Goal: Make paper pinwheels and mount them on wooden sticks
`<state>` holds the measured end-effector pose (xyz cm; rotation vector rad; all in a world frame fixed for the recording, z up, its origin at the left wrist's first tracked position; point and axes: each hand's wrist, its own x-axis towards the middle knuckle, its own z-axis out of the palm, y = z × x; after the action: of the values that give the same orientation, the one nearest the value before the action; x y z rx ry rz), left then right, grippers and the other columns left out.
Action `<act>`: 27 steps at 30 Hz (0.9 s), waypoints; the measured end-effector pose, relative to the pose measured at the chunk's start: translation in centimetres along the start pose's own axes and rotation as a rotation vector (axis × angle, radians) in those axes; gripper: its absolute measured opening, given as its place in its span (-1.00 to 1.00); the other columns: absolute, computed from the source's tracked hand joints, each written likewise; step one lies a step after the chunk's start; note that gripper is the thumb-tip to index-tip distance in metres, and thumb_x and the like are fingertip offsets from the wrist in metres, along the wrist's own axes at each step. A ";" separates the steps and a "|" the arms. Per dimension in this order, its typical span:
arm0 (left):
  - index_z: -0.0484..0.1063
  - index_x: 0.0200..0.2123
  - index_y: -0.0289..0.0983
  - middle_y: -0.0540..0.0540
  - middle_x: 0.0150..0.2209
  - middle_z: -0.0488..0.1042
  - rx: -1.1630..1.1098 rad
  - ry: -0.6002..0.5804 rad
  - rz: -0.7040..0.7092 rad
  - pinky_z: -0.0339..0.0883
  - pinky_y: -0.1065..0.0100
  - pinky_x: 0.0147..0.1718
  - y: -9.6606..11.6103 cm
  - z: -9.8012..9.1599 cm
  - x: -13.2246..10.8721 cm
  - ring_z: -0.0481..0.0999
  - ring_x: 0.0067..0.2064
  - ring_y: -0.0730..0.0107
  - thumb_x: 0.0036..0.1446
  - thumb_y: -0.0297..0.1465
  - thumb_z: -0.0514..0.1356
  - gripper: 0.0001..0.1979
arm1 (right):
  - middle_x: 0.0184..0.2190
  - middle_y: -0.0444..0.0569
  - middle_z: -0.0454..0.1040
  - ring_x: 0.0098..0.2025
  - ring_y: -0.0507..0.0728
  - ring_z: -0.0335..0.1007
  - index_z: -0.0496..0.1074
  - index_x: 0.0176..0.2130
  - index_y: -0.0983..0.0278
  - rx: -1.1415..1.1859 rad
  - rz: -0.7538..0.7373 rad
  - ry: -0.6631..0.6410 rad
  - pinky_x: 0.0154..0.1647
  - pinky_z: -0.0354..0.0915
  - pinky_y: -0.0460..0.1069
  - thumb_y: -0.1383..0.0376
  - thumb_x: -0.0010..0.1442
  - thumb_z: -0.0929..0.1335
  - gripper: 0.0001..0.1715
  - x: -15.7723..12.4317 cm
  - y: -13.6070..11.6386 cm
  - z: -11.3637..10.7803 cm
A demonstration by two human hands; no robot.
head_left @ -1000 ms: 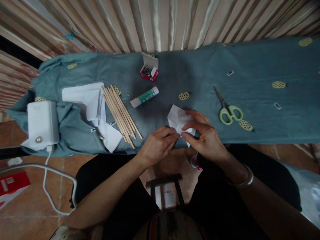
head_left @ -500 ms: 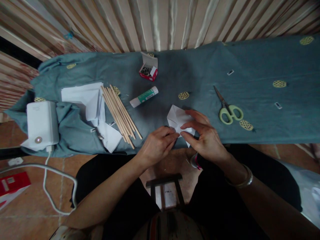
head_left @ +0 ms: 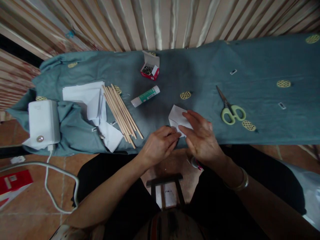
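A small white sheet of folded paper [head_left: 177, 115] lies near the front edge of the cloth-covered table, with crease lines on it. My left hand [head_left: 160, 143] has its fingers closed on the paper's lower left edge. Spread over the right side of the paper is my right hand [head_left: 201, 136], thumb and fingers apart, the fingertips resting on or just above it. My right fingers hide part of the paper. A glue stick [head_left: 145, 96] with a green label lies behind my left hand. To the right are scissors [head_left: 230, 108] with light green handles, blades slightly apart.
Several wooden sticks [head_left: 121, 115] lie left of my hands, beside a pile of white paper [head_left: 82, 93]. A small red box [head_left: 150, 70] of metal pins stands open at the back. At far left sits a white device [head_left: 43, 121] with a cable [head_left: 46, 186].
My right hand has opened, its thumb and fingers moving apart and a little to the right. A raised flap on the paper now looks flatter. My left hand stays in place.
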<state>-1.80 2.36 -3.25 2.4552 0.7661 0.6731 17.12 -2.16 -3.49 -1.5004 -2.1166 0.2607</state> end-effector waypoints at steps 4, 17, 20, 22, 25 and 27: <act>0.49 -0.10 -0.32 -0.14 -0.23 0.50 0.024 -0.032 -0.029 0.52 0.30 -0.21 0.2 -0.1 0.0 0.52 -0.17 0.34 0.31 -0.45 0.07 -0.78 | 0.24 0.10 0.35 0.35 0.29 0.11 0.42 0.02 0.17 0.008 -0.005 0.004 0.20 0.21 0.32 0.44 0.27 0.19 -0.59 -0.2 -0.3 0.8; 0.48 -0.12 -0.32 -0.13 -0.25 0.46 0.159 -0.034 -0.007 0.44 0.37 -0.29 0.1 -0.6 0.3 0.47 -0.24 0.39 0.35 -0.41 0.03 -0.76 | 0.23 0.12 0.35 0.27 0.31 0.27 0.35 0.18 0.22 0.078 0.111 0.015 0.24 0.25 0.30 0.43 0.26 0.20 -0.48 0.4 1.6 -1.7; 0.49 -0.14 -0.32 -0.14 -0.21 0.49 0.216 -0.001 0.002 0.44 0.33 -0.22 -0.6 -1.5 0.6 0.47 -0.18 0.35 0.34 -0.44 0.05 -0.78 | 0.17 0.12 0.43 0.17 0.33 0.38 0.43 0.10 0.25 0.047 0.123 0.029 0.21 0.29 0.30 0.40 0.24 0.23 -0.54 0.2 1.7 -2.0; 0.50 -0.16 -0.31 -0.15 -0.19 0.49 0.261 0.008 0.003 0.43 0.31 -0.20 -1.3 -2.1 0.9 0.46 -0.17 0.33 0.32 -0.46 0.07 -0.80 | 0.10 0.12 0.49 0.09 0.31 0.46 0.50 0.00 0.26 0.041 0.117 0.042 0.16 0.34 0.27 0.40 0.23 0.24 -0.60 0.1 1.4 -2.2; 0.51 -0.16 -0.31 -0.17 -0.20 0.48 0.295 0.002 -0.008 0.41 0.30 -0.21 -1.8 -2.7 1.1 0.44 -0.17 0.30 0.30 -0.50 0.07 -0.79 | -0.01 0.10 0.56 0.01 0.27 0.52 0.53 -0.08 0.25 0.053 0.102 0.052 0.10 0.41 0.22 0.42 0.22 0.25 -0.64 0.0 1.0 -2.3; 0.50 -0.14 -0.33 -0.18 -0.19 0.47 0.289 0.017 -0.002 0.40 0.28 -0.20 -1.7 -2.8 1.1 0.43 -0.16 0.27 0.29 -0.50 0.07 -0.79 | -0.04 0.12 0.58 -0.01 0.26 0.54 0.54 -0.10 0.28 0.051 0.092 0.056 0.07 0.43 0.21 0.42 0.22 0.24 -0.65 0.0 0.9 -2.3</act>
<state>-3.25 5.09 -1.75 2.7089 0.9291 0.6194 19.06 -2.15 -1.91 -1.5596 -1.9856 0.3006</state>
